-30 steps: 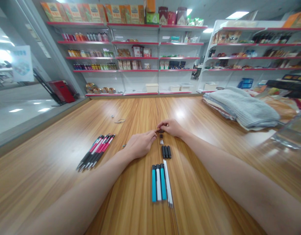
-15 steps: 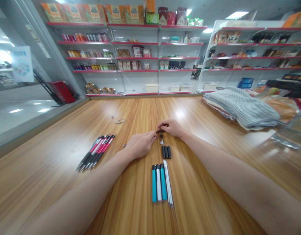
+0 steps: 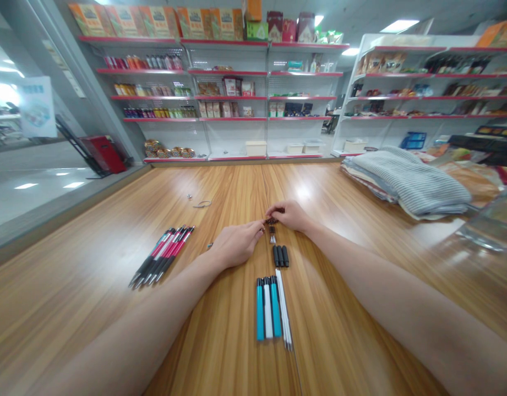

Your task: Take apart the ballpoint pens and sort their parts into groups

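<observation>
1. The small parts (image 3: 271,221), dark and too tiny to make out, lie in a short row on the worktop (image 3: 360,264), midway across and straight ahead of you.
2. Your right hand (image 3: 290,214) is curled over their far end, fingertips pinched shut on them. Your left hand (image 3: 236,242) has its fingertips bunched against their left side, but I cannot tell whether it grips or only steadies.
3. I'd work with fingertips alone, wrists resting on the wood, so nothing rolls away.
4. Nearer you lie the black sleeves (image 3: 280,256), then the barrels (image 3: 266,308) and the refills (image 3: 284,311). Mind your forearms don't sweep them.
5. The pens (image 3: 162,256) lie well to the left, and a folded cloth (image 3: 410,181) sits far right.
</observation>
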A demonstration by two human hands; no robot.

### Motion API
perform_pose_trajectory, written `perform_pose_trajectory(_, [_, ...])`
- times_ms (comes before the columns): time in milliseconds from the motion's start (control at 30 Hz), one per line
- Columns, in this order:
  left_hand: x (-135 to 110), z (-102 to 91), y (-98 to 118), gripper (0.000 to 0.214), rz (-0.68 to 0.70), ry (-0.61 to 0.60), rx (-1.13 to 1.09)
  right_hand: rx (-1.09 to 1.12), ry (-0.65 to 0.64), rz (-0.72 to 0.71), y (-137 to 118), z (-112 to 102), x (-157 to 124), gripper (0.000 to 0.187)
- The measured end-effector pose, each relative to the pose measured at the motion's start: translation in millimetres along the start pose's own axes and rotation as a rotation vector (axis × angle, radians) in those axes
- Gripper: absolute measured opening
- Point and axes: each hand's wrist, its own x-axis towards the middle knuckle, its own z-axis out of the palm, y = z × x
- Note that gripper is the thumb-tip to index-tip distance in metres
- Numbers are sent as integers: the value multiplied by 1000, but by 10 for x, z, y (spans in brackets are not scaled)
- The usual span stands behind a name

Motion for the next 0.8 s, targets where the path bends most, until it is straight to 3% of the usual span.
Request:
perform_pose_trajectory(633, [-4, -3, -8, 37, -8, 0, -62, 62, -32, 7, 3, 11, 12, 24])
perform_pose_trajectory(800, [1, -17, -15, 32, 1, 28, -137, 28, 28, 29, 35, 1, 26, 22])
